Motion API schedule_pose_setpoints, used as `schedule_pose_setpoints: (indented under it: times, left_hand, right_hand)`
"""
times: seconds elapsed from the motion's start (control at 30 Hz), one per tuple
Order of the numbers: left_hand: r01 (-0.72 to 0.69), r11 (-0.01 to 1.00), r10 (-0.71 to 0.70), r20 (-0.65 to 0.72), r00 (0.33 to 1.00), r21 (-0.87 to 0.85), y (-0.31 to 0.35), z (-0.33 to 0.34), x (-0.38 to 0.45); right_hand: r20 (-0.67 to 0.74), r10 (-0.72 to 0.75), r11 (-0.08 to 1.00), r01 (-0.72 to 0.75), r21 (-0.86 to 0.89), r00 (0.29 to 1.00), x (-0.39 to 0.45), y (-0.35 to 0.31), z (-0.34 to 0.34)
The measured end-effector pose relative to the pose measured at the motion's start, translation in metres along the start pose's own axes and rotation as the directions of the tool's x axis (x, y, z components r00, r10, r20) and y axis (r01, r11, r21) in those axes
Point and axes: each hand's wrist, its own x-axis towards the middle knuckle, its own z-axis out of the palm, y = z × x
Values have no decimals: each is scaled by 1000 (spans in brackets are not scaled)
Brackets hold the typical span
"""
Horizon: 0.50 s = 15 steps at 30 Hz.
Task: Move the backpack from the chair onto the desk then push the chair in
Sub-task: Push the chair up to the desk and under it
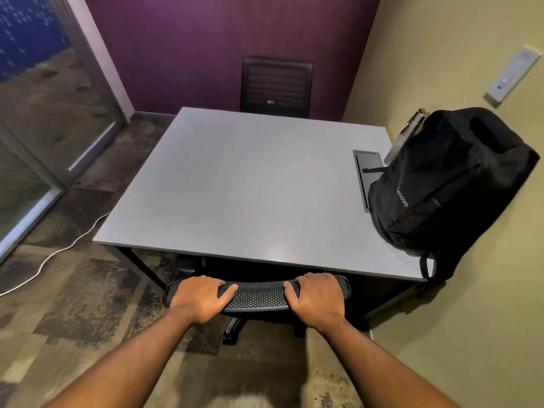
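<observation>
Backpack (447, 184) sits upright on the desk (235, 184), far right side, leaning vs the wall, one strap hanging off the edge. Chair (257, 294) is tucked w/ its seat under the desk front. Left hand (200, 298) & right hand (316, 298) both clamp the top of the mesh backrest, fingers curled over it.

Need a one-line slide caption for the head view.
Both hands, left hand and right hand, grip the chair backrest at the desk; backpack sits on it.
</observation>
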Motion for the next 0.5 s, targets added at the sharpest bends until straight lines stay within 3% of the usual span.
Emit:
schedule_pose_setpoints:
  times: [0.3, 0.5]
  left_hand:
    - [-90, 995, 86, -112, 990, -34, -25, -10, 35]
    - [-96, 994, 90, -103, 991, -46, -57, -6, 50]
  right_hand:
    - [-13, 102, 992, -101, 75, 995, 22, -14, 10]
    - [-36, 140, 988, -137, 65, 990, 34, -38, 14]
